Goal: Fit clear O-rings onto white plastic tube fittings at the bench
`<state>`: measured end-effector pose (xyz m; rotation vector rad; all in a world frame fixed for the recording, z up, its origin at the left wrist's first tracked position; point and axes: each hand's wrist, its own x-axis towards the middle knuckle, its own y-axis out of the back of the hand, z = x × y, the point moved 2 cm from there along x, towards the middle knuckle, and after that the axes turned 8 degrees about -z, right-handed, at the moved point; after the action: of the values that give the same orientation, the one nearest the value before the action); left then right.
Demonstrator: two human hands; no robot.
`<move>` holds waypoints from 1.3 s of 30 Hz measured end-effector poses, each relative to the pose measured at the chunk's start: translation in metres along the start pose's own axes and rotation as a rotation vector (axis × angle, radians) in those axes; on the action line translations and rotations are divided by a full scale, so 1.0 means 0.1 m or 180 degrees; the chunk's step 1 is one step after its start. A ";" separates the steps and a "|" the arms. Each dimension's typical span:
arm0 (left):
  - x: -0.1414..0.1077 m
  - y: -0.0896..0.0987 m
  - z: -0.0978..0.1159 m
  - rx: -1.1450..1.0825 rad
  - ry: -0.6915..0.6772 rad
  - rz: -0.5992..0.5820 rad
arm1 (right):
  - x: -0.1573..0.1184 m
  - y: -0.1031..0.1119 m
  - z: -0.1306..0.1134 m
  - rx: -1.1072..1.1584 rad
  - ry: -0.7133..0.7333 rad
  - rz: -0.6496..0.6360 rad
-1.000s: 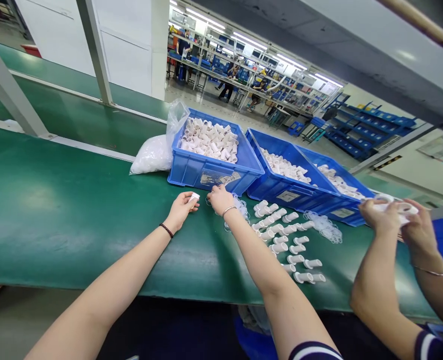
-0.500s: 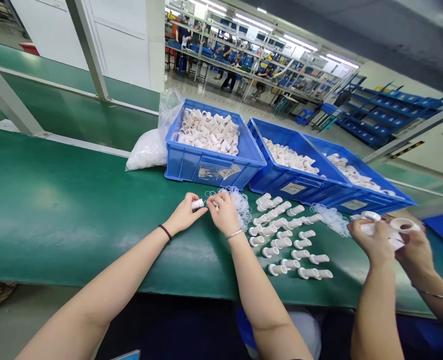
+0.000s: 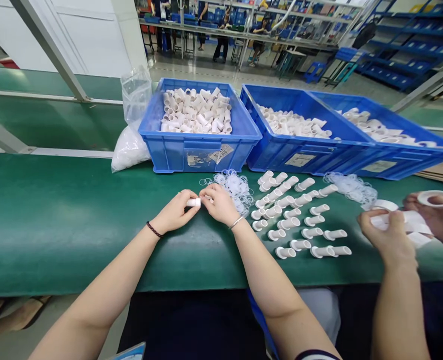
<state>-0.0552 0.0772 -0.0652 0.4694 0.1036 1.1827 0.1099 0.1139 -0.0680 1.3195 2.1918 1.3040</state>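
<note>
My left hand (image 3: 174, 212) is closed around a short white plastic pipe fitting (image 3: 193, 202), held lengthwise above the green bench. My right hand (image 3: 219, 204) pinches at the fitting's right end; a thin clear ring, visible there a moment ago, is now mostly hidden by the fingertips. Just behind that hand lies a loose pile of thin clear rings (image 3: 237, 187). To its right stand rows of white flanged pipe fittings (image 3: 289, 223), flange down and leaning in my view.
A blue bin (image 3: 202, 142) of white fittings stands behind my hands, with further blue bins (image 3: 300, 145) to the right. A bulging clear bag (image 3: 129, 147) leans left of them. At right, a co-worker's hands (image 3: 390, 235) hold white ring-shaped parts near another ring pile (image 3: 351, 187).
My view has tilted down and shifted. My right fingertips have closed in on the fitting's end, and the thin ring between the hands is no longer plain. The co-worker's hands still hold white parts.
</note>
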 end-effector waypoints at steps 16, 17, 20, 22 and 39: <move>0.08 -0.22 -0.08 -0.3763 0.0983 0.0294 | 0.03 -0.04 -0.02 0.1449 -0.0298 0.0307; 0.08 -0.22 -0.09 -0.3929 0.1023 0.0222 | 0.03 -0.05 -0.02 0.1435 -0.0272 0.0312; 0.08 -0.23 -0.10 -0.4262 0.1130 0.0007 | 0.03 -0.06 -0.03 0.1328 -0.0191 0.0375; 0.08 -0.23 -0.09 -0.4361 0.1196 -0.0126 | 0.02 -0.06 -0.03 0.1267 -0.0172 0.0451; 0.08 -0.25 -0.14 -0.3171 0.0820 0.0770 | 0.00 -0.03 -0.01 0.1503 -0.0309 0.0624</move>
<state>-0.0351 0.0809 -0.0866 -0.5613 -0.3242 1.3647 0.1073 0.1132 -0.0700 1.7608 2.4415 0.7756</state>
